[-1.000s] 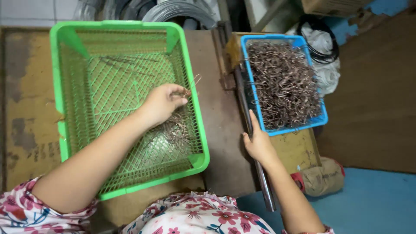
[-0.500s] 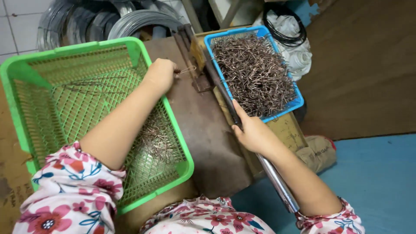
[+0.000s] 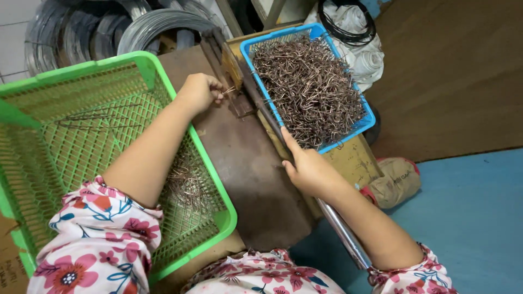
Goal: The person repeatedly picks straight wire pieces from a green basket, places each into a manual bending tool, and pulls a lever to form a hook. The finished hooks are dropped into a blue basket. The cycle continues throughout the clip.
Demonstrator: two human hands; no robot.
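We're pinching one wire piece [image 3: 231,90] at the jig with left hand [image 3: 199,91]; right hand [image 3: 306,170] wrapping lever [image 3: 332,218]. Blue tray [image 3: 364,124] heaped, few left in green basket [image 3: 163,76].

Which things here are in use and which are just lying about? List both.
In use: left hand pinching a wire piece at the bending jig; right hand gripping the metal lever; green basket holding a few wire pieces; blue basket heaped with bent wires.

Lying about: wire coils; black cable; tan sack.
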